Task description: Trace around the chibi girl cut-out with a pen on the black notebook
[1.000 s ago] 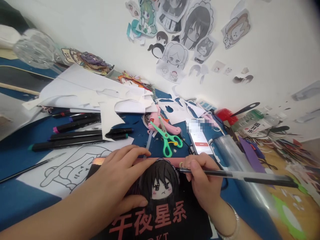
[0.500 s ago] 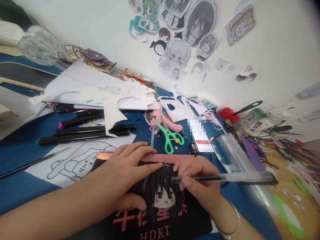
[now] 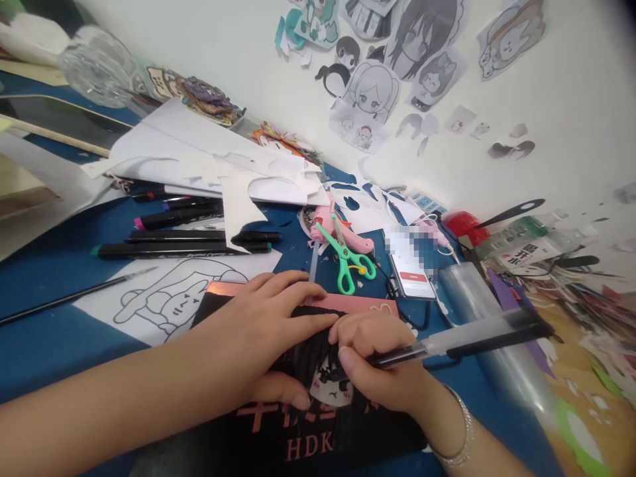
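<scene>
Watching remotely, beyond the left hand I see a clear plastic vessel [image 3: 102, 69], its contents unreadable to me, then a clear tray [image 3: 241, 119] heaped with coloured cutouts [image 3: 203, 96]. The left hand [image 3: 263, 331] lies spread flat, thumb apart, gripping nothing, its fingers resting on the black lettered backing [image 3: 382, 444]. The cutout face [image 3: 338, 396] lies on that backing between the 2 hands, partly hidden by both. If the left hand's pressure slackens, I judge the face could slide and spoil a stroke. Ahead of the gap between the hands, the green scissors [image 3: 348, 262] lie by a pink glue gun [image 3: 355, 240]; a careless forward reach could catch them. The right hand [image 3: 387, 358] is closed around a pen [image 3: 467, 341] near the eyes; I cannot tell whether its tip touches. A wobble there could leave a stray mark, and dragging knuckles could smudge. Beyond the right hand sits a labelled jar [image 3: 529, 248], contents unclear.
</scene>
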Available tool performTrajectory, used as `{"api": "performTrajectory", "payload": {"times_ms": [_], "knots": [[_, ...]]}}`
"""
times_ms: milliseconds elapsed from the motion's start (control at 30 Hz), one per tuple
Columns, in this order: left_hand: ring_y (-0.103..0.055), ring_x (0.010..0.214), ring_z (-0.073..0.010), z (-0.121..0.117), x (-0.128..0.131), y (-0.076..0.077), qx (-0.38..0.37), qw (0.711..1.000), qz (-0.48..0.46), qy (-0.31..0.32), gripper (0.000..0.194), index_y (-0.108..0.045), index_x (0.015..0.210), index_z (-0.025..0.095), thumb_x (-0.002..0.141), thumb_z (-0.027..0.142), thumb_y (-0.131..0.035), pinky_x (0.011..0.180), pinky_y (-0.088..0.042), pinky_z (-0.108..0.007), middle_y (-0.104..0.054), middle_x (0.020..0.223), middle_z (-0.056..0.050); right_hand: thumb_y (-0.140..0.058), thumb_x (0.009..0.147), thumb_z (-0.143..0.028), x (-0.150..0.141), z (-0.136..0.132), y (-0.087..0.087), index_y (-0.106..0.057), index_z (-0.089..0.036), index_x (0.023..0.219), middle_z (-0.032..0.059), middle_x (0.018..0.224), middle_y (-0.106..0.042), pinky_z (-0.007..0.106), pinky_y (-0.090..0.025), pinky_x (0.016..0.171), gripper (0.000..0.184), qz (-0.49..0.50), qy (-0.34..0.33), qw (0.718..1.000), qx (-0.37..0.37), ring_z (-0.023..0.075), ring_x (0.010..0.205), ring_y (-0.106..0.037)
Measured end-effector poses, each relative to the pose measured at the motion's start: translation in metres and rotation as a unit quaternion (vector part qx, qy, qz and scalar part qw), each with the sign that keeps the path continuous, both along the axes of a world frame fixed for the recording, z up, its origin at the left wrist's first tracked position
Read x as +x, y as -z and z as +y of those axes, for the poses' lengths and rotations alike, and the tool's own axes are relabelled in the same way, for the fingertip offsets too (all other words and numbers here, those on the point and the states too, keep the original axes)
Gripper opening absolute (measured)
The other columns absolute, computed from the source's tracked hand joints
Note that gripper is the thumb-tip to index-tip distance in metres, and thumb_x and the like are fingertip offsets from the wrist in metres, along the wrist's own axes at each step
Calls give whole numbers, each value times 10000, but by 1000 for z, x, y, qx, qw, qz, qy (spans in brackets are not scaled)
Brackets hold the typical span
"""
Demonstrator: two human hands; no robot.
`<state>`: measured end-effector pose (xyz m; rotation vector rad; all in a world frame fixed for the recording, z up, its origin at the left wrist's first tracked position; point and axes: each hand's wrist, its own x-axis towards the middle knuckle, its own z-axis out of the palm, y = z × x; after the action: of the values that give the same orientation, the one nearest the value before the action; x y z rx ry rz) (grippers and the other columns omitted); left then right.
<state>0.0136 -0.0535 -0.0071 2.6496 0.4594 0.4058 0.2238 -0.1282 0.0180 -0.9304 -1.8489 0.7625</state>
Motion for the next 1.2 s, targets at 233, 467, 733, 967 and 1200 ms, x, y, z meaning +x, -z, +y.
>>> {"api": "performTrajectory", "payload": {"times_ms": [233,467,733,967,1200], "knots": [[-497,1421,-424,-5,2,-5,14,1000,-4,-28,854,-661,1388,331,635,562,-991,1156,-439,-612,-642,1455,-85,-564,851,-48,-1,-1,0,-253,-262,630,-80,535,-347,271,-484,469,438,-29,6,999,20,109,439,-391],[-519,1396,-427,-6,2,-5,37,999,0,-29,845,-659,1367,326,634,599,-980,1121,-467,-606,-652,1424,-104,-561,850,-50,-2,-1,3,-275,-258,611,-85,496,-376,267,-513,495,428,-39,9,999,36,111,446,-435],[-508,1402,-431,-7,3,-6,35,999,1,-26,830,-666,1365,314,645,585,-979,1128,-458,-618,-650,1430,-114,-553,854,-82,0,-2,0,-232,-265,609,-72,504,-377,279,-548,509,443,-74,12,997,35,116,450,-438],[-490,1422,-425,-7,2,-7,22,999,-6,-26,863,-627,1394,330,644,554,-991,1124,-464,-630,-634,1455,-101,-545,849,-55,-1,-1,-2,-254,-261,632,-74,516,-388,261,-502,475,417,-69,7,997,38,112,453,-443],[-476,1430,-436,-6,1,-5,15,1000,-14,-17,846,-617,1394,312,669,558,-977,1125,-452,-675,-613,1475,-105,-563,846,-38,0,-3,1,-294,-252,641,-77,538,-395,253,-458,460,400,-56,10,998,31,110,466,-451]]}}
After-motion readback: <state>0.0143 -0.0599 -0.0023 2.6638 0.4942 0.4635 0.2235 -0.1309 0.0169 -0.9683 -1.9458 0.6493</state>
